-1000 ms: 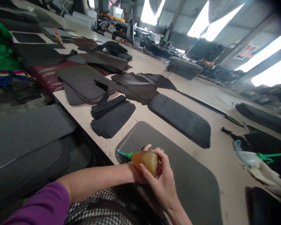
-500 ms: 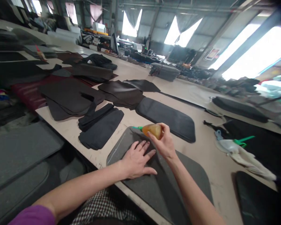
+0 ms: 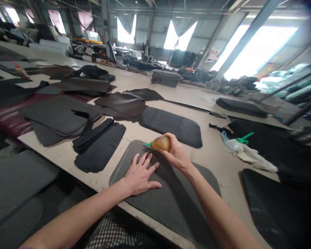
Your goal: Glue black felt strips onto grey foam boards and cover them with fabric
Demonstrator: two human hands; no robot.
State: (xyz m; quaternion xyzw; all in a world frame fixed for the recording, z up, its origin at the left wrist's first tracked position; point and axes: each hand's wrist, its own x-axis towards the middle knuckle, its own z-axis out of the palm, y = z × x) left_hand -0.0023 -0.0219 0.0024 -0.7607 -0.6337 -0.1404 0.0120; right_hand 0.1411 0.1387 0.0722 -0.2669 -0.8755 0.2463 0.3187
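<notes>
My left hand [image 3: 142,174] lies flat with spread fingers on a dark grey rounded panel [image 3: 155,211] at the table's near edge. In my right hand [image 3: 176,154] is a squeeze bottle [image 3: 161,143] of amber liquid, tipped on its side with fingers wrapped round it. Its green nozzle points left, close to the panel's far edge; I cannot tell if it touches. A shiny wet-looking line runs along the panel's left border.
Dark cut pieces [image 3: 100,145] lie left of the panel, with brown sheets [image 3: 59,117] beyond. A black padded panel [image 3: 171,126] sits behind. To the right are a white bottle with a green nozzle [image 3: 232,145], a cloth [image 3: 256,160] and another black panel [image 3: 264,204].
The view has swung to the right, so things appear shifted left. My right hand has turned the bottle slightly, nozzle still toward the panel's far edge. My left hand stays flat on the panel.
</notes>
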